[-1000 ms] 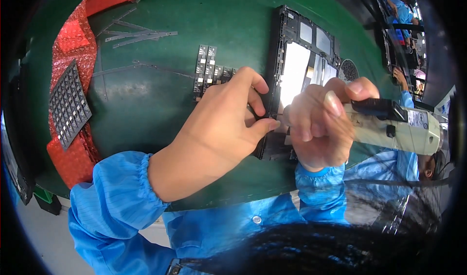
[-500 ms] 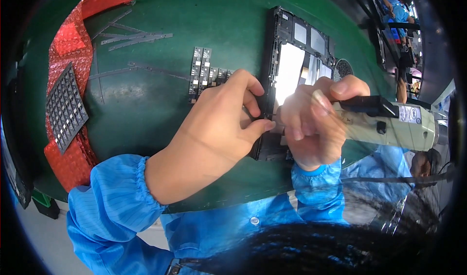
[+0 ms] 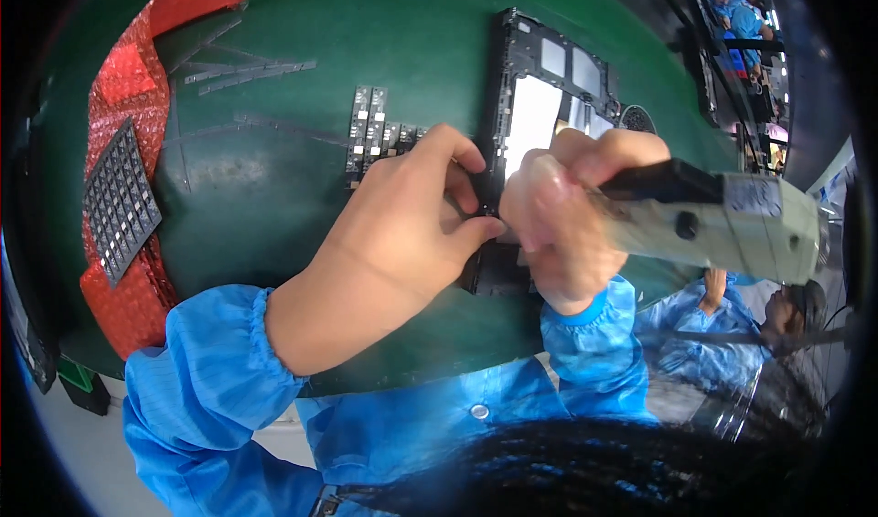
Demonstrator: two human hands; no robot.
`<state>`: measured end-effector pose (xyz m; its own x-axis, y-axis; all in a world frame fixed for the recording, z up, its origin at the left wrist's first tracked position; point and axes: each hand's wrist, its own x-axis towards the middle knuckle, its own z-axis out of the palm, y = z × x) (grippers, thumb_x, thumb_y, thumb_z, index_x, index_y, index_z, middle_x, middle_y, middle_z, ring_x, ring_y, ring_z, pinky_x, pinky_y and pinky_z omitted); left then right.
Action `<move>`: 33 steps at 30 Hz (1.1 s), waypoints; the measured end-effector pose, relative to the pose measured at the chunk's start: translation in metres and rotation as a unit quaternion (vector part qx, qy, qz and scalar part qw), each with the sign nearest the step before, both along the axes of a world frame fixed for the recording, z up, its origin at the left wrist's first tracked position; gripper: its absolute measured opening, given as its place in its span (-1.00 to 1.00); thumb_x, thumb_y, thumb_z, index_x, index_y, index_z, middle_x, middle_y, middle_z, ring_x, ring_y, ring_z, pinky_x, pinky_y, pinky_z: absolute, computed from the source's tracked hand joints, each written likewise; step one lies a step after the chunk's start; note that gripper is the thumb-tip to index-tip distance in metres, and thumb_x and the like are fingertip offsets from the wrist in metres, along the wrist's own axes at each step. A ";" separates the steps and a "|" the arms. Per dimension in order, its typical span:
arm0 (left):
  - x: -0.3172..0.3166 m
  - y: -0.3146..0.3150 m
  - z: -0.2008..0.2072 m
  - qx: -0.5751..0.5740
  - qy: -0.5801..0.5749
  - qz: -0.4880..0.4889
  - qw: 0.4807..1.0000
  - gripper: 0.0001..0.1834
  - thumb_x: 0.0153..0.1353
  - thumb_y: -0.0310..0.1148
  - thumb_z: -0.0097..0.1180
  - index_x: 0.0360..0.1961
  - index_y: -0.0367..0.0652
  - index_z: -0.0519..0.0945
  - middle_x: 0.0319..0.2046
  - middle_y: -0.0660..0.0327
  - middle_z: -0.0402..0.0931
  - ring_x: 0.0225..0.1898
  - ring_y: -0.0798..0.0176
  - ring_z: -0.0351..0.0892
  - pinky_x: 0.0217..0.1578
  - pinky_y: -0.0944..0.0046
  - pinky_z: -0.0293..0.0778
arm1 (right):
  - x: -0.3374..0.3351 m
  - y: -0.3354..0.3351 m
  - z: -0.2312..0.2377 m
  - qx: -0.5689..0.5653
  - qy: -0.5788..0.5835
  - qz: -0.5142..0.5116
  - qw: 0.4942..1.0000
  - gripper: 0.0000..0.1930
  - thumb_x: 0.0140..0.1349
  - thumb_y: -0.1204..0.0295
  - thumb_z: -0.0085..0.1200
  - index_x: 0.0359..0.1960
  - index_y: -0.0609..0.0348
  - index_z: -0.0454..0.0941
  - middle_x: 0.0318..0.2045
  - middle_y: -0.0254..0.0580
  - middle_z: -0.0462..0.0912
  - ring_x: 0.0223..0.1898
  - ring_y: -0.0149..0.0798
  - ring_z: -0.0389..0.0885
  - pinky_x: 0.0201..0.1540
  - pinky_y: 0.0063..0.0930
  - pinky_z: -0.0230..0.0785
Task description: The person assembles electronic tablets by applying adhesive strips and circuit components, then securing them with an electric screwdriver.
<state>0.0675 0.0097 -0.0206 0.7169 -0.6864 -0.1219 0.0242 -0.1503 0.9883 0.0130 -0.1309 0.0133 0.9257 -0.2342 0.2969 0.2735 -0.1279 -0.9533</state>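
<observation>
On the work table lies a black rectangular device housing [image 3: 501,83] with white and silvery panels inside. My left hand [image 3: 393,206] is closed at its near left edge, thumb and bent fingers pressed there; anything small between the fingertips is hidden. A pale green electric screwdriver [image 3: 732,234] with a black lever is gripped in my right hand [image 3: 567,215], blurred by motion. The tool lies nearly level, its tip end hidden by the hand over the housing's lower part. Several narrow black circuit boards [image 3: 361,133] lie in a row beyond my left hand, partly covered by it.
Red bubble wrap [image 3: 128,106] lies along the left, with a dark panel of small boards [image 3: 123,202] on it. Thin grey strips [image 3: 251,74] are scattered nearby. A round dish [image 3: 637,119] of dark bits stands right of the housing. Other people [image 3: 695,311] work at the right.
The view has shifted slightly, so the table things sit a little further left. My right hand and the screwdriver have tilted slightly; my left hand stays at the housing edge.
</observation>
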 end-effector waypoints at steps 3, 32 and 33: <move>-0.001 0.001 -0.001 -0.001 0.008 0.011 1.000 -0.57 0.01 -0.48 0.37 -0.13 -0.31 0.43 -0.44 0.06 0.56 -0.44 0.13 0.63 -0.40 0.23 0.52 | -0.003 -0.001 -0.001 0.033 0.033 -0.024 0.999 -0.72 0.20 0.66 0.04 -0.18 0.07 0.24 -0.58 -0.29 0.32 -0.69 -0.43 0.28 -0.66 -0.47 0.16; 0.000 -0.022 0.031 0.134 0.147 0.009 0.980 -0.54 0.01 -0.66 0.35 -0.09 -0.21 0.42 -0.34 0.24 0.48 -0.36 0.46 0.60 -0.40 0.54 0.48 | -0.036 -0.207 -0.012 0.126 -0.122 -0.294 0.940 -0.73 0.18 0.58 0.09 -0.08 0.18 0.41 -0.66 -0.38 0.25 -0.74 -0.50 0.14 -0.70 -0.55 -0.01; -0.001 -0.024 0.035 0.148 0.161 0.021 0.976 -0.53 0.01 -0.67 0.35 -0.09 -0.21 0.42 -0.34 0.24 0.47 -0.36 0.46 0.60 -0.39 0.54 0.49 | -0.036 -0.207 -0.013 0.104 -0.114 -0.299 0.942 -0.71 0.20 0.53 0.07 -0.03 0.14 0.40 -0.66 -0.40 0.22 -0.74 -0.50 0.12 -0.69 -0.56 -0.02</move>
